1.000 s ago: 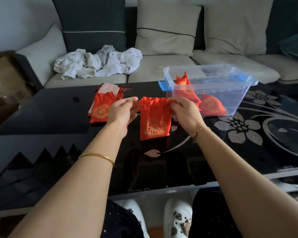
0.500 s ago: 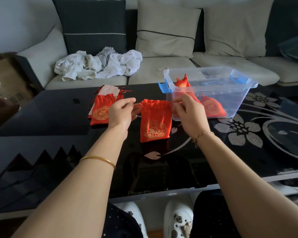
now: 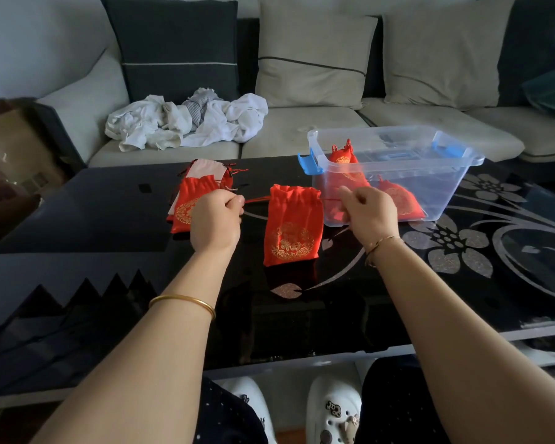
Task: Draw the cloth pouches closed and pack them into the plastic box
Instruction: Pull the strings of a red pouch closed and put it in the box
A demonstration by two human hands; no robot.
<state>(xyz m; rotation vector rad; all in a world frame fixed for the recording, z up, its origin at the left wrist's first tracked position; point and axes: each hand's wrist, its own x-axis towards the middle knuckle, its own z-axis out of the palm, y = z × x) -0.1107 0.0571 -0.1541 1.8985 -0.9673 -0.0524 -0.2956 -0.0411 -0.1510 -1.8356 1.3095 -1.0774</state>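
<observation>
Pinching a thin red cord on either side, the left hand point(image 3: 217, 219) and the right hand point(image 3: 367, 216) flank the red pouch point(image 3: 292, 230). It lies flat on the black glass table point(image 3: 77, 219), its mouth gathered into pleats but not yet fully cinched. Both hands have their fingers curled tight, with the cord nipped against the thumb. The left cord point(image 3: 257, 199) shows taut; the right one is faint. Holding the hands apart like this likely sets the two cords against each other, so the neck draws in evenly. The plastic box point(image 3: 446, 187) stands just beside the right hand, a short reach for packing, with packed pouches point(image 3: 343, 161) inside. A pile of pouches point(image 3: 191, 200) waits just beyond the left hand.
</observation>
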